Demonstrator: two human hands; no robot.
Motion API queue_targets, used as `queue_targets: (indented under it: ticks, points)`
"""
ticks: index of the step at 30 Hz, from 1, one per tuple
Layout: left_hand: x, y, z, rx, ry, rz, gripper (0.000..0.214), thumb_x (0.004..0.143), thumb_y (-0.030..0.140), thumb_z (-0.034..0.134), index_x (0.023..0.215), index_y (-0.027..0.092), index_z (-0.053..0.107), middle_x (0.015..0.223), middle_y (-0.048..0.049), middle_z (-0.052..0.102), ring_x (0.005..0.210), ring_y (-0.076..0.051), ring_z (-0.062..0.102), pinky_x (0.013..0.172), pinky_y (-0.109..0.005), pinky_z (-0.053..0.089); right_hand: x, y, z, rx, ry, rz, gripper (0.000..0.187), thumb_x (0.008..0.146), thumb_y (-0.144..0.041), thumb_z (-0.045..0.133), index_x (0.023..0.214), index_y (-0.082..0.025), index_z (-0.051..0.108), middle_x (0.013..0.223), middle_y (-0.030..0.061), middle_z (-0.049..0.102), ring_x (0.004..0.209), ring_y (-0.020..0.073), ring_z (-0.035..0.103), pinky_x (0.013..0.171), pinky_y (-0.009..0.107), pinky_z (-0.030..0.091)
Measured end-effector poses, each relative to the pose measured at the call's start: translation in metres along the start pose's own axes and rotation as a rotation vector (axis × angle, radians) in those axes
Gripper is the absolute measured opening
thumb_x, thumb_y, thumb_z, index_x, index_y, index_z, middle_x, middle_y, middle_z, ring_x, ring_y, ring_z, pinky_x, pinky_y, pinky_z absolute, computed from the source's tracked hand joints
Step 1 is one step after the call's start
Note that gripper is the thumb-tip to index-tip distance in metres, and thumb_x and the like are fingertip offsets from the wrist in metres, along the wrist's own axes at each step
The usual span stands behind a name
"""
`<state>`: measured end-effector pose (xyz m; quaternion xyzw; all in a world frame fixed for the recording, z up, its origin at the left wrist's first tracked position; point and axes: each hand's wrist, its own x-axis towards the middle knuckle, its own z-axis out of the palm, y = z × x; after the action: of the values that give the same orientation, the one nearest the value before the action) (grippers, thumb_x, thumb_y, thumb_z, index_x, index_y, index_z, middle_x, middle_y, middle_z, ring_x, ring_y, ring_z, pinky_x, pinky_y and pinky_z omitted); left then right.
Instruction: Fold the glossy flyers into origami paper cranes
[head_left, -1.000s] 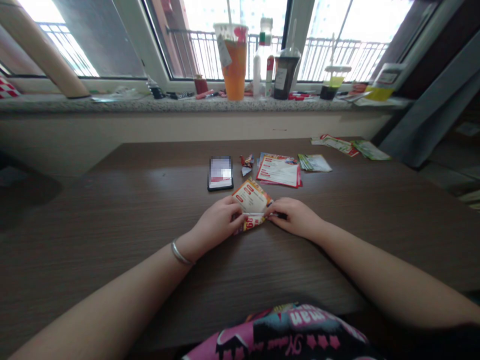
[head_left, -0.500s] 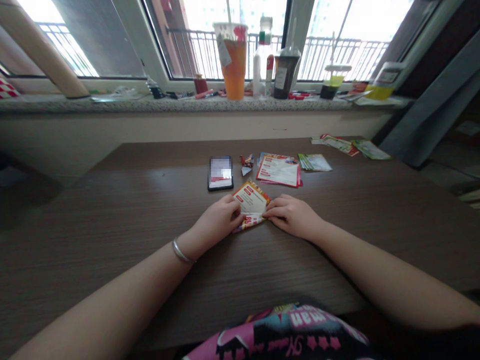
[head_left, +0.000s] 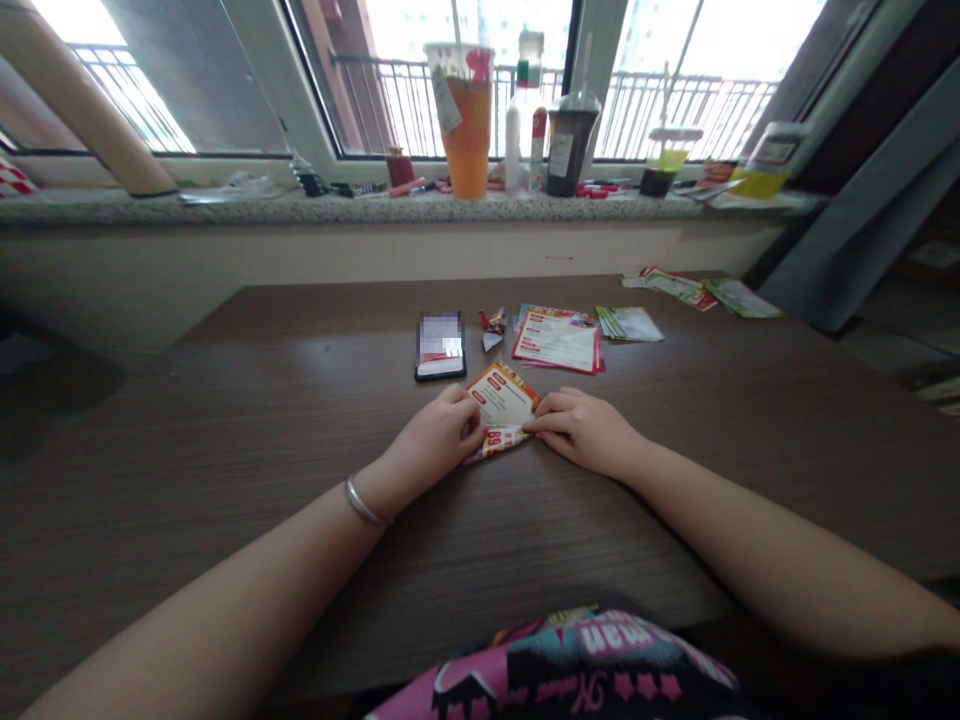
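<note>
A printed paper sheet [head_left: 504,398], cream with red labels and an orange border, lies on the table with its near edge folded up into a strip. My left hand [head_left: 448,428] pinches the left end of that fold, fingers curled. At the right end, the fingers of my right hand [head_left: 574,425] close on the crease. A phone [head_left: 440,346] with a lit screen lies just beyond my left hand. Beside it sits a small folded paper piece [head_left: 493,328] in red and white. A stack of printed sheets [head_left: 559,340] rests behind my right hand.
Green-and-white papers [head_left: 630,324] lie right of the stack, with more leaflets [head_left: 679,290] at the table's back right. The windowsill [head_left: 247,212] holds an orange drink cup [head_left: 468,130], a dark drink cup [head_left: 570,148], a clear bottle [head_left: 525,120] and small clutter. The brown table [head_left: 225,430] reaches the wall.
Almost nothing differs. Both hands keep hold of the folded sheet, with only a very slight shift at the fold.
</note>
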<state>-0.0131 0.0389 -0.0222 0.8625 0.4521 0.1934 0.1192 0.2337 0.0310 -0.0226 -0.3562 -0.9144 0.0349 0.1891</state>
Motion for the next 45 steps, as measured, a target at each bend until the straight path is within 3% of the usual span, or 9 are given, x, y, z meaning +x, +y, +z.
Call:
queue_targets:
  ticks: [15,20,28,36,41,45]
  points:
    - [0.001,0.005,-0.003,0.038,-0.026,-0.031,0.011,0.085,0.021,0.055,0.076,0.016,0.056,0.088,-0.0044,0.053,0.072,-0.015,0.053,0.069,-0.028,0.048,0.0,-0.004,-0.004,-0.218,-0.06,-0.074,0.028,0.095,-0.031,0.047,0.107,-0.025,0.071,0.094,0.0065,0.065,0.086,0.0183,0.056,0.071,0.029,0.042]
    - [0.0,0.002,-0.001,0.029,-0.005,-0.033,0.005,0.084,0.019,0.055,0.086,0.017,0.059,0.094,-0.0051,0.054,0.078,-0.016,0.055,0.074,-0.029,0.049,0.001,-0.006,-0.005,-0.236,-0.053,-0.074,0.027,0.095,-0.032,0.048,0.106,-0.025,0.071,0.088,0.0066,0.063,0.08,0.0167,0.053,0.067,0.028,0.038]
    - [-0.002,-0.001,0.0,-0.008,-0.05,0.072,0.018,0.09,0.019,0.047,0.093,0.02,0.065,0.111,-0.0066,0.059,0.097,-0.019,0.06,0.085,-0.034,0.051,0.0,-0.007,-0.005,-0.258,-0.059,-0.084,0.028,0.096,-0.031,0.046,0.107,-0.026,0.071,0.089,0.0065,0.063,0.081,0.0174,0.052,0.065,0.028,0.038]
    - [-0.006,0.007,-0.007,0.107,-0.068,0.172,0.017,0.09,0.027,0.052,0.096,0.021,0.067,0.106,-0.0068,0.062,0.094,-0.02,0.061,0.081,-0.033,0.052,0.0,-0.007,-0.005,-0.275,-0.077,-0.076,0.028,0.095,-0.031,0.046,0.108,-0.026,0.071,0.09,0.0059,0.063,0.082,0.0183,0.053,0.066,0.029,0.038]
    - [-0.006,0.01,-0.004,0.286,-0.059,0.222,0.019,0.092,0.026,0.051,0.095,0.017,0.067,0.101,-0.0099,0.064,0.097,-0.024,0.06,0.084,-0.039,0.052,0.001,-0.007,-0.005,-0.276,-0.078,-0.081,0.029,0.096,-0.033,0.046,0.109,-0.026,0.07,0.089,0.0065,0.063,0.082,0.0179,0.052,0.067,0.029,0.038]
    - [-0.004,0.013,-0.002,0.264,-0.047,0.309,0.016,0.092,0.021,0.052,0.096,0.017,0.066,0.1,-0.0089,0.064,0.099,-0.022,0.058,0.092,-0.04,0.049,0.002,-0.007,-0.006,-0.271,-0.082,-0.079,0.029,0.096,-0.033,0.046,0.109,-0.026,0.071,0.088,0.0066,0.062,0.081,0.0178,0.051,0.067,0.029,0.038]
